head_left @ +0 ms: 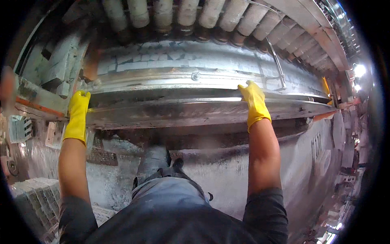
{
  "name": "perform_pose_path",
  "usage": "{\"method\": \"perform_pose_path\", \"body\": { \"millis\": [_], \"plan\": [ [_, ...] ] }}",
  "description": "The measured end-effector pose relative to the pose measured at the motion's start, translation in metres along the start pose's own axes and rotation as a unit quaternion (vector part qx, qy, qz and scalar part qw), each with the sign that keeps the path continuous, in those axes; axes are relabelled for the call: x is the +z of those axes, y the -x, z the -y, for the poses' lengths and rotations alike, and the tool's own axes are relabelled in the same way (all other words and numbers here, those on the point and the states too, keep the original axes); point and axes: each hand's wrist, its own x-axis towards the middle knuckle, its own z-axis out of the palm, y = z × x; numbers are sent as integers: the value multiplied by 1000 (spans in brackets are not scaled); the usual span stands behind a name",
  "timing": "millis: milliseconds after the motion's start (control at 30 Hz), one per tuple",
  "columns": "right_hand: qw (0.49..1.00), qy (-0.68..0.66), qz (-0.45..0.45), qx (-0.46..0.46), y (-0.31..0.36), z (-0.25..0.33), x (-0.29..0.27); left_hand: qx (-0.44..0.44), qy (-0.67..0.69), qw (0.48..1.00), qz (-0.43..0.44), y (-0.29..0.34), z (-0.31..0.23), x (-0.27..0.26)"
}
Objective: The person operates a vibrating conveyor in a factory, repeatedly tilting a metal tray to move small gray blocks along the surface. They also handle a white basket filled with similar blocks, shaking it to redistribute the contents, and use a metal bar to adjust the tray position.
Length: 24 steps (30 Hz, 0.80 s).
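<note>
My left hand (78,114), in a yellow rubber glove, has its fingers curled at the left end of a long pale metal bar (162,82). Farther right along the same bar, my right hand (254,101), gloved alike, bends its fingers over the near edge. A round bolt head (196,76) shows on the bar between my hands. Nearer to me, a dark gap separates the bar from a long metal ledge (195,112), which my right wrist crosses. The undersides of both grips are hidden.
Behind the bar lies a wet bed of small pale tiles (154,63), with a row of grey cylinders (187,12) beyond. A thin metal arm (277,63) reaches down at right. Pale stacked crates (38,199) stand at lower left, above a wet floor (219,175).
</note>
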Motion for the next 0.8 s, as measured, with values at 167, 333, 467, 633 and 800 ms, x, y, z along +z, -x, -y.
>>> {"method": "perform_pose_path", "body": {
  "millis": [167,333,467,633,800],
  "plan": [
    [1000,5,10,21,9,8,-10,11,-22,1000,-2,1,-2,-9],
    [999,-1,7,33,17,13,-12,-29,31,999,27,0,0,-7],
    [998,23,-11,54,9,5,-7,6,16,1000,20,-1,-7,-7],
    [999,35,9,34,19,19,-15,-65,169,981,68,9,-20,-18],
    [999,-1,14,47,7,11,0,-38,5,999,29,10,-9,-16]
  ]
}}
